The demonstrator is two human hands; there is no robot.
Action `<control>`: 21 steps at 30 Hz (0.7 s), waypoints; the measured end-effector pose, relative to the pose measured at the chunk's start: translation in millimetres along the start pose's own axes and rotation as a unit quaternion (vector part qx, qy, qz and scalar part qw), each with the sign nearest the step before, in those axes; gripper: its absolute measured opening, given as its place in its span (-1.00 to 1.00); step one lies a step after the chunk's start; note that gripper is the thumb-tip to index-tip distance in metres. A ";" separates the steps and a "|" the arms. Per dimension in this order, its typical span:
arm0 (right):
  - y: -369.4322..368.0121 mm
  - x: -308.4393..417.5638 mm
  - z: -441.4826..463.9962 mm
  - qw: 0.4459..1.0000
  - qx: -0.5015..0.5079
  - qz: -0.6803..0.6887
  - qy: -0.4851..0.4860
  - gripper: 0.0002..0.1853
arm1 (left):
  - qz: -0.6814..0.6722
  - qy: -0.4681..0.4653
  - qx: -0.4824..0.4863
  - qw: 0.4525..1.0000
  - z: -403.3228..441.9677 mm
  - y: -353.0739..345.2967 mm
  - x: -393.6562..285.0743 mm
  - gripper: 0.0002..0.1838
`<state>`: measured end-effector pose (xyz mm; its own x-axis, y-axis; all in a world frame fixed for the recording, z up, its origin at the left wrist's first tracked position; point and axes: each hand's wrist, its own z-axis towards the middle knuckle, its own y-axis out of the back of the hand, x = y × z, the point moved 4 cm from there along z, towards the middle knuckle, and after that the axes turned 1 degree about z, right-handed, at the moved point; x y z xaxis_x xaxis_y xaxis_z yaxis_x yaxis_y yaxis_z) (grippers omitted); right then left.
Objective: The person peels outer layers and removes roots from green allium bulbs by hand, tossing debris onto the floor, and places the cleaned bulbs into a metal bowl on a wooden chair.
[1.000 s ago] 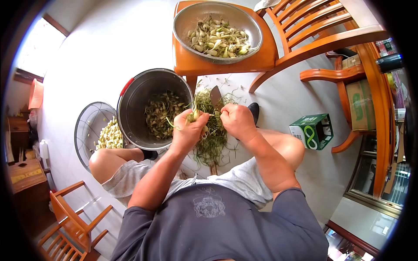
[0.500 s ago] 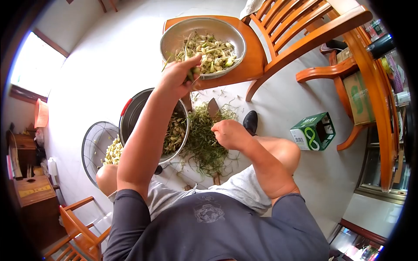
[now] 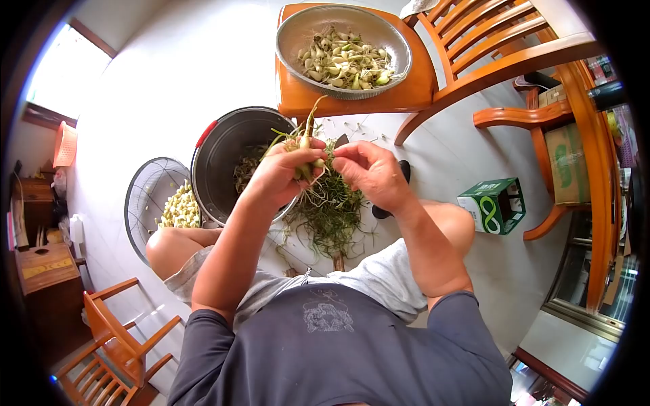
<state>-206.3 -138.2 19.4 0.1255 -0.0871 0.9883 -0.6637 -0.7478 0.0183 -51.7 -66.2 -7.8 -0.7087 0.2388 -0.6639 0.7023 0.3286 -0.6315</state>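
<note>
My left hand is closed round a small bunch of onion bulbs with green stems and stringy roots. Close against them, my right hand has its thumb and forefinger pinched together; what lies between those fingertips is too small to make out. Just behind my hands the tip of a knife blade sticks up. Beneath, cut green tops lie heaped on the floor. A metal colander on the chair seat holds many more onion bulbs.
Left of my hands stands a dark bucket with trimmings inside. A wire basket beside it holds pale trimmed bulbs. On the right, a green carton sits on the floor. Another wooden chair is at lower left.
My left hand has come back from the colander with the bunch of onion bulbs. My right hand has risen to meet it, and the view has shifted slightly.
</note>
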 end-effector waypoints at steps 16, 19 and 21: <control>-3.8 -17.0 6.4 0.986 -0.072 0.150 -0.013 -0.79 | -0.105 -0.048 -0.102 0.988 -10.4 21.3 25.1 -0.88; -13.8 -19.7 6.0 0.990 -0.066 0.127 -0.014 -0.77 | -0.070 -0.036 -0.025 0.997 -8.7 4.7 31.7 -0.86; -16.4 -22.6 6.8 0.993 -0.064 0.099 0.005 -0.78 | -0.070 -0.019 -0.038 0.997 -5.5 0.2 36.4 -0.88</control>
<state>-193.3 -128.4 -4.3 -0.0238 -0.2175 0.9758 -0.7626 -0.6272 -0.1584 -77.7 -52.3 -29.9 -0.7952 0.1506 -0.5873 0.5884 0.4256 -0.6875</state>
